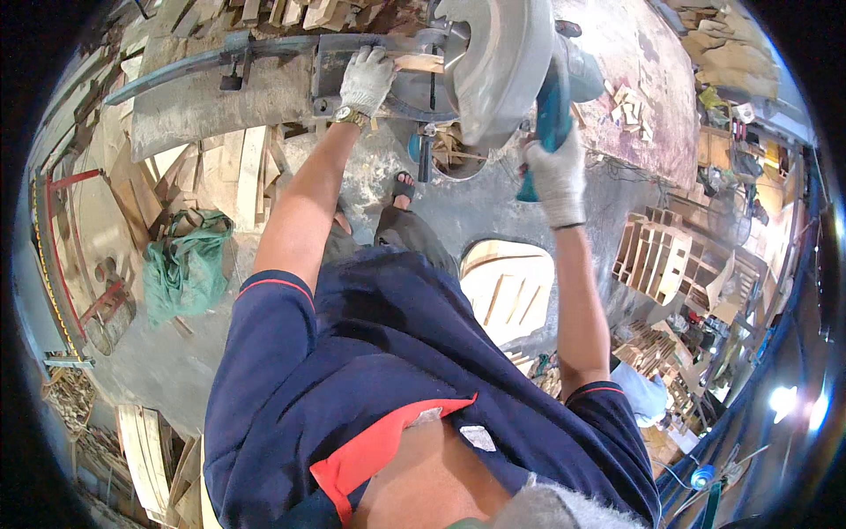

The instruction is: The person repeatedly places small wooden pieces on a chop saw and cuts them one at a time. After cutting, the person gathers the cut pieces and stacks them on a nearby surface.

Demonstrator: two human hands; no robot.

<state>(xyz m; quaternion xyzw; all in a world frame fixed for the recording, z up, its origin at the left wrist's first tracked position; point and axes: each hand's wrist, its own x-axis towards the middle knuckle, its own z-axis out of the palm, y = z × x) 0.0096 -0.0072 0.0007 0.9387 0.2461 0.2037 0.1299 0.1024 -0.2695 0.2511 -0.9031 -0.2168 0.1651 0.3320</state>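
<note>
My left hand point(368, 81), in a white knit glove with a watch at the wrist, presses a short piece of wood point(419, 63) against the long metal fence point(282, 48). Its fingertips reach over the fence, and the wood's other end goes under the saw. To the right, my right hand point(557, 175), gloved too, is wrapped around the teal handle point(552, 108) of a miter saw. The saw's big grey blade guard point(507, 75) stands between my hands and hides much of the blade and the cut area.
Wood offcuts point(630, 113) lie on the bench at the right. Long boards point(251, 176) and a green sack point(187, 264) are at the left. On the floor stands a bin of light wood pieces point(508, 286). Slatted wooden racks point(656, 256) are farther right.
</note>
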